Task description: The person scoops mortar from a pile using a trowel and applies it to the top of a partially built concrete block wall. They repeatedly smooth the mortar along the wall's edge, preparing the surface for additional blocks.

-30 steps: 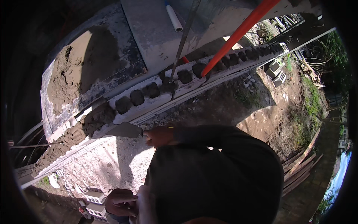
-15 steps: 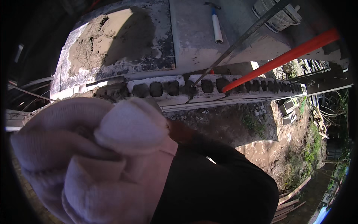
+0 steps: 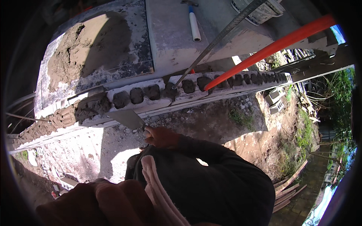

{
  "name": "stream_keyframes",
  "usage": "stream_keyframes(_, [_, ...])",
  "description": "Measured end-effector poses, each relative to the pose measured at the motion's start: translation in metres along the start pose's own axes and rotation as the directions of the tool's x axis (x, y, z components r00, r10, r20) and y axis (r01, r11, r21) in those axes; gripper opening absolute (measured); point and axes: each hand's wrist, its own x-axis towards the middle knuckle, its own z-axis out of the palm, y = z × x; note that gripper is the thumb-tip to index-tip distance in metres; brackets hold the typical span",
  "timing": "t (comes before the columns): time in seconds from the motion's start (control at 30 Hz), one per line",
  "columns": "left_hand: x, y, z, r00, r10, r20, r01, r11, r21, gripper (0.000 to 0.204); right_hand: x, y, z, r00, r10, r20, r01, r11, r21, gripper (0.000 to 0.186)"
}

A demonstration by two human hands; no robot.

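Observation:
My right hand (image 3: 162,136) grips the handle of a trowel (image 3: 128,119), whose grey blade sits at the near side of a block wall (image 3: 137,107). Dark mortar shows in the wall's hollow cells. To the left of those cells lies a rough bed of mortar (image 3: 68,115) along the wall top. Very close at the lower left is my left hand (image 3: 109,201), in shadow, its fingers apparently curled; whatever they hold is hidden. A pale cloth edge (image 3: 156,184) shows beside it, and I cannot tell if it is a cuff or a rag.
Beyond the wall is a board (image 3: 141,49) with a mortar heap (image 3: 102,41). Right of it are a hammer (image 3: 194,26) and a bucket (image 3: 260,17). A steel bar (image 3: 218,41) and an orange pipe (image 3: 271,49) rise from the wall. Loose blocks (image 3: 275,101) and planks (image 3: 288,192) lie lower right.
The large pale shape that covered the lower left has dropped, uncovering the trowel, my right hand and the wall's left end. The view has shifted, so the scene sits further left.

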Motion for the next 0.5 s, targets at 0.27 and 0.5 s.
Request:
stream_keyframes(0.27, [-0.009, -0.036, -0.002, 0.98, 0.19, -0.06, -0.181, 0.723, -0.667, 0.014, 0.011, -0.012, 0.007, 1.0, -0.003, 0.001, 0.003, 1.0, 0.03, 0.066])
stream_keyframes(0.5, [-0.026, -0.05, -0.005, 0.897, 0.217, -0.385, -0.326, -0.262, -0.908, 0.015, 0.027, -0.04, 0.018, 0.977, 0.18, 0.115, -0.155, 0.968, -0.197, 0.058])
